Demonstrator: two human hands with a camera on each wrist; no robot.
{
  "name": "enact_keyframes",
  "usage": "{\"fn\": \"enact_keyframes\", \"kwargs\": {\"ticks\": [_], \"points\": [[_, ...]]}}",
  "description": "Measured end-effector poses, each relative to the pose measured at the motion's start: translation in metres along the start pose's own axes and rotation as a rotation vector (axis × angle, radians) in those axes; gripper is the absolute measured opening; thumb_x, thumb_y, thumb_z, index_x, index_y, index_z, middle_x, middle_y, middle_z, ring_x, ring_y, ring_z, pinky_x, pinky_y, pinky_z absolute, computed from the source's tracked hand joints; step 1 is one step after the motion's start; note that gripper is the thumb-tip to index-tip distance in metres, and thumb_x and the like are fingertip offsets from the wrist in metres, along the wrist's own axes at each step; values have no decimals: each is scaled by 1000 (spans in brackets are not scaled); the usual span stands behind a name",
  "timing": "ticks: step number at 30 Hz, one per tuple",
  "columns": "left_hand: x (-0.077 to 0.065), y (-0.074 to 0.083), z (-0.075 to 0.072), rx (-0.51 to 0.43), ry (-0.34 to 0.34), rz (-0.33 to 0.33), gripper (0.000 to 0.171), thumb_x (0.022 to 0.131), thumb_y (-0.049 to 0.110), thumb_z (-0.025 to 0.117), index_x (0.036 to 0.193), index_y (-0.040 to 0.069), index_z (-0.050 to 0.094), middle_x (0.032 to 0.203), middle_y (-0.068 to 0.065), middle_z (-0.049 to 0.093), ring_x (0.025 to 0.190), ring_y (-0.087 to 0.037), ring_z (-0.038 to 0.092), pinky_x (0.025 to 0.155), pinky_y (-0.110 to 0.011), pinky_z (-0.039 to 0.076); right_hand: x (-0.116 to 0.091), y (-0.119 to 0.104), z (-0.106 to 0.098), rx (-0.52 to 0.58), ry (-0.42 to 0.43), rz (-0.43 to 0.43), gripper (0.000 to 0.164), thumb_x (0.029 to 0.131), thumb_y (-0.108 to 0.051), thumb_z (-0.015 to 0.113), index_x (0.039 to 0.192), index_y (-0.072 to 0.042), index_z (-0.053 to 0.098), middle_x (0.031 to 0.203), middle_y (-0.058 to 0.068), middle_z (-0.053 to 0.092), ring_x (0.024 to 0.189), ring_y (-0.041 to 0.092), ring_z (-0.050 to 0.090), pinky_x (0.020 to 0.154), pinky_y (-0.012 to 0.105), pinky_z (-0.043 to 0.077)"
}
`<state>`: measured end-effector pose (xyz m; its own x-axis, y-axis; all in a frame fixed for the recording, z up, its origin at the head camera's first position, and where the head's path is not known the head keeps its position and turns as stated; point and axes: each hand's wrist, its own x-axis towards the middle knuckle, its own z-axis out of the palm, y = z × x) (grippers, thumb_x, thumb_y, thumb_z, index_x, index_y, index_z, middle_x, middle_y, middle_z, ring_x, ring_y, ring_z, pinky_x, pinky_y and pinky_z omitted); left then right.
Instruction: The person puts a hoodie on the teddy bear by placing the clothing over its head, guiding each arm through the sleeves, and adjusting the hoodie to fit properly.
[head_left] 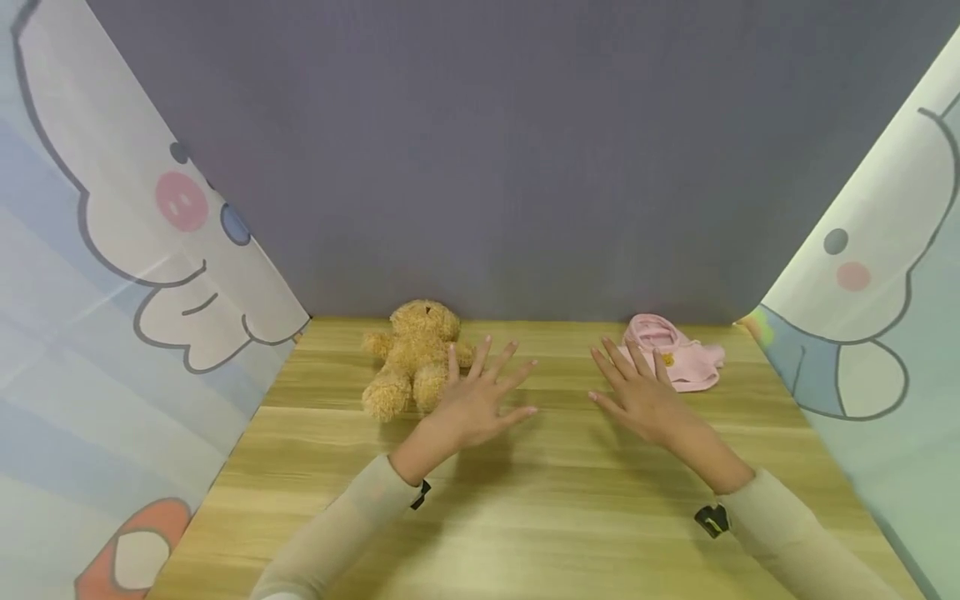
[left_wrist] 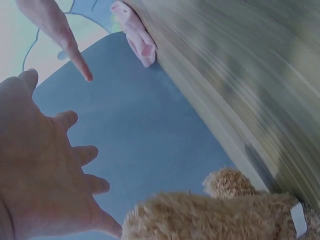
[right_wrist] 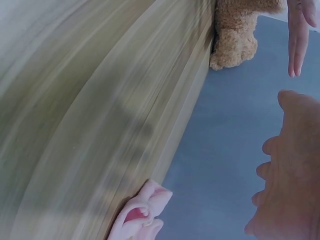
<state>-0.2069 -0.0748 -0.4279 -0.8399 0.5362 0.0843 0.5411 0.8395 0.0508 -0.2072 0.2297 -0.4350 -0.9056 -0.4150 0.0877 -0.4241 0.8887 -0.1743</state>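
A fuzzy tan teddy bear (head_left: 413,353) lies on its back near the table's far edge, left of centre. My left hand (head_left: 474,404) is spread above the table beside the bear, its fingers overlapping the bear's side in the head view. A small white tag (left_wrist: 298,220) shows on the bear's fur in the left wrist view. To the right lies a small pink doll garment (head_left: 693,367) with a round neck opening and a little yellow bear patch. My right hand (head_left: 645,404), fingers fanned out, hovers just in front of the garment. Both hands hold nothing.
The wood-grain table (head_left: 555,517) meets a plain grey panel (head_left: 510,167) at the back. Cartoon-printed cloths hang on the left (head_left: 90,333) and right (head_left: 885,333). A dark strap piece (head_left: 711,521) shows at the right wrist.
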Motion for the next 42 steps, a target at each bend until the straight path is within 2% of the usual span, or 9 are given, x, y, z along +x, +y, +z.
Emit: {"fn": "enact_keyframes", "kwargs": {"ticks": [4,7,11,17,22,27,33,38,42], "points": [[5,9,9,-18,-21,37,71,98,75,33,159,51,4,170,6,-5,154,-32,-15,108,-74,-19,-5,8,5,9,0,27,74,105,-55,42,163,-13,21,170,13,10,154,45,-2,115,72,-4],[11,17,14,-3,-53,75,71,97,78,25,160,50,6,169,8,-9,154,-31,-15,107,-71,-24,-7,16,10,22,-11,62,75,106,-57,39,163,-11,21,169,16,11,153,48,0,114,75,-3],[19,25,20,-26,-78,133,69,97,78,20,159,51,5,168,11,-14,154,-30,-15,110,-70,-18,-5,28,13,21,-15,86,75,106,-57,38,162,-8,23,168,20,14,151,51,4,113,76,0],[34,43,35,-145,-126,237,64,103,68,29,158,53,1,168,10,-14,155,-29,-14,116,-71,-5,-10,47,17,-12,-19,97,66,106,-46,47,157,-5,35,164,23,23,147,56,14,111,77,12],[52,63,45,-137,-153,299,64,100,73,19,158,52,0,170,7,-9,156,-33,-5,118,-70,5,-21,71,18,-30,19,88,61,105,-35,53,151,3,41,156,32,33,139,62,25,109,75,22],[77,77,52,-153,-222,304,68,100,72,24,159,50,-3,171,5,-7,156,-30,-7,121,-63,5,-27,97,16,-9,45,44,58,99,-23,63,142,11,46,147,41,38,135,63,30,110,72,24],[107,79,69,-218,-331,238,75,101,68,37,159,48,-7,170,5,-10,156,-30,-8,123,-58,1,-31,128,22,-88,76,-99,59,83,-11,75,130,16,50,134,42,48,126,56,43,106,66,33],[129,86,76,-240,-341,245,80,100,67,42,160,45,-6,170,3,-10,156,-31,-7,123,-58,1,-33,147,22,-84,74,-99,58,83,-7,75,129,17,50,131,44,48,119,60,48,101,68,38],[146,99,78,-197,-329,253,80,99,68,42,159,48,-8,169,7,-12,156,-28,-8,124,-56,3,-31,158,24,-85,93,-127,56,82,-4,74,128,17,51,128,44,49,115,61,50,96,69,41]]}}
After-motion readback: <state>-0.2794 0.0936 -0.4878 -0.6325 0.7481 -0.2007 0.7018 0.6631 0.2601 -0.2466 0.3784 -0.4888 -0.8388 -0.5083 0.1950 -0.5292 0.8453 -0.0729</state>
